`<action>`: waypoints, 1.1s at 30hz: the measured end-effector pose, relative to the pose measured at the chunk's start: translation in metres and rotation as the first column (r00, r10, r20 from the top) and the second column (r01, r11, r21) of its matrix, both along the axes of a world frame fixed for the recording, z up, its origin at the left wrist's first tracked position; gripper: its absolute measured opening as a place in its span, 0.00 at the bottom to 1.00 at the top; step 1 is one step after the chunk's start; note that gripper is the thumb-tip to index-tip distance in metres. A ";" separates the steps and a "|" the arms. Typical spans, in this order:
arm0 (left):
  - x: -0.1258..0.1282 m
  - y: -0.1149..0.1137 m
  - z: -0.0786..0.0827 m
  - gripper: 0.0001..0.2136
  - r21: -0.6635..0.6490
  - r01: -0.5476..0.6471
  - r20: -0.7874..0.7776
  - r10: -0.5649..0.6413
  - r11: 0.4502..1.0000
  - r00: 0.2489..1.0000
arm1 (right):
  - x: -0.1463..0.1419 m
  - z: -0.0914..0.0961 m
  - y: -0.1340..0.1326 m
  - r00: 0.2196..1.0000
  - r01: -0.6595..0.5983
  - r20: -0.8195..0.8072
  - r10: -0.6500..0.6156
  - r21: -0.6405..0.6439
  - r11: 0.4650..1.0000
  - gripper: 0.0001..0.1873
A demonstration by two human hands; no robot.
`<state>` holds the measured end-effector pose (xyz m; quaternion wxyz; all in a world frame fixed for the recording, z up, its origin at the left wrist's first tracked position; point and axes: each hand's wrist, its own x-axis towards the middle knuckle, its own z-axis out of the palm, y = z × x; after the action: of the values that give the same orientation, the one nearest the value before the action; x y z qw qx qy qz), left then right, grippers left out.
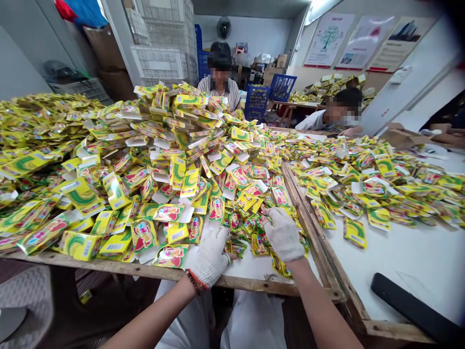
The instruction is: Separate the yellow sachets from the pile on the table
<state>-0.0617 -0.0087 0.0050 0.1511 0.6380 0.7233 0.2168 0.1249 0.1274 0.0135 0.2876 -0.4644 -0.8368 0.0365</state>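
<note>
My left hand (pixel 209 255), in a white knit glove with bare thumb tip, rests near the wooden front edge of the table. Its thumb and fingers are apart, beside small green wrapped packets (pixel 238 248). My right hand (pixel 284 235), gloved too, reaches over small yellow-and-red packets (pixel 259 245) with fingers loosely bent and apart; its palm side is hidden. Both hands look open, with nothing clearly held. Printed yellow-green cartons (pixel 170 213), some with white flaps raised, lie around my left hand. More small packets (pixel 281 265) lie below my right hand.
A high heap of cartons (pixel 189 114) covers the left and back. A wooden divider (pixel 308 218) runs along my right; beyond it lie more cartons (pixel 378 186) and a black elongated object (pixel 407 303). Two people sit opposite. Stacked white crates (pixel 160 63) stand behind.
</note>
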 end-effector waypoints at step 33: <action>0.016 0.049 0.015 0.12 0.043 0.208 -0.113 -0.202 0.977 0.973 | 0.022 -0.012 -0.042 0.991 0.130 0.057 -0.122 -0.156 0.979 0.14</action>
<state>-0.0460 0.0401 0.0199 0.1158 0.7239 0.6546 0.1847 0.1470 0.0858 0.0015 0.2314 -0.5388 -0.8066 0.0739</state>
